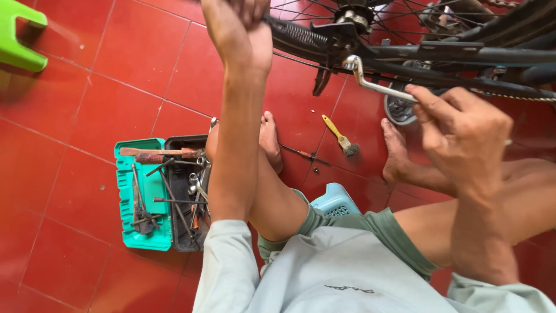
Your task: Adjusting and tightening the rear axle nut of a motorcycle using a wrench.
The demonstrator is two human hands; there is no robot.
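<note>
Landmark: the bicycle wheel point(324, 26) at the top of the view, with black tyre, thin spokes and a hub; every place below is told from it.
Right hand: the right hand point(463, 130) sits just below and to the right of the wheel, fingers curled tight round the long end of a bent metal wrench point(376, 81).
Wrench: a silvery bar with a crooked socket head; the head meets the dark frame bar right under the wheel's hub, and the handle slants down and right into the right hand.
Left hand: the left hand point(240, 29) is raised to the wheel's left edge, touching the tyre. Its fingers run off the top of the view, so I cannot tell whether they are clasped or loose.
Chain: a chain point(521, 96) stretches to the right of the wheel, just above the right hand.
Brush: a small brush point(340, 136) with a yellow handle lies on the red tiled floor point(75, 116) below the wheel, between the person's two bare feet.
Screwdriver: a thin dark screwdriver point(301, 153) lies on the floor beside the brush, further below the wheel.
Toolbox: an open toolbox point(124, 191), teal tray and black tray side by side, full of metal tools, lies well below and left of the wheel.
Blue stool: a pale blue stool point(335, 203) shows under the person's legs, well below the wheel.
Green stool: a green stool point(17, 35) stands far to the left of the wheel.
</note>
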